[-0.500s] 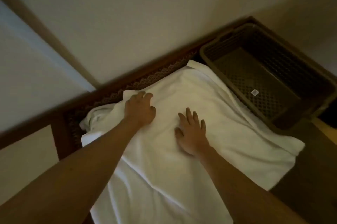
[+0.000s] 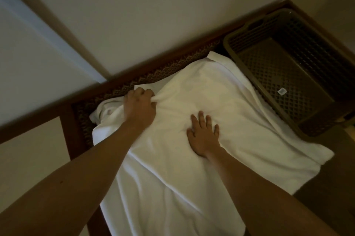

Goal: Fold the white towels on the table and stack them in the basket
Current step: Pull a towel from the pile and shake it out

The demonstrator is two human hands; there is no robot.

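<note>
A large white towel [image 2: 221, 101] lies spread over the dark wooden table [image 2: 134, 80], rumpled and hanging past the near edge. My left hand [image 2: 140, 105] grips a bunch of the towel's cloth near its far left corner, fingers curled into the fabric. My right hand [image 2: 203, 136] rests flat on the middle of the towel with fingers straight and spread. More white cloth [image 2: 107, 109] is bunched up just left of my left hand. A brown plastic lattice basket [image 2: 238, 43] stands at the table's far right, holding no towels.
A small white sticker [image 2: 282, 91] lies on the basket's floor. A pale wall runs right behind the table. The table's patterned woven surface [image 2: 172, 65] shows along the far edge. Bare dark tabletop [image 2: 326, 187] shows at the near right.
My left hand has closed its fingers into the towel, bunching cloth and pulling creases toward it. My right hand stays flat in the middle of the towel.
</note>
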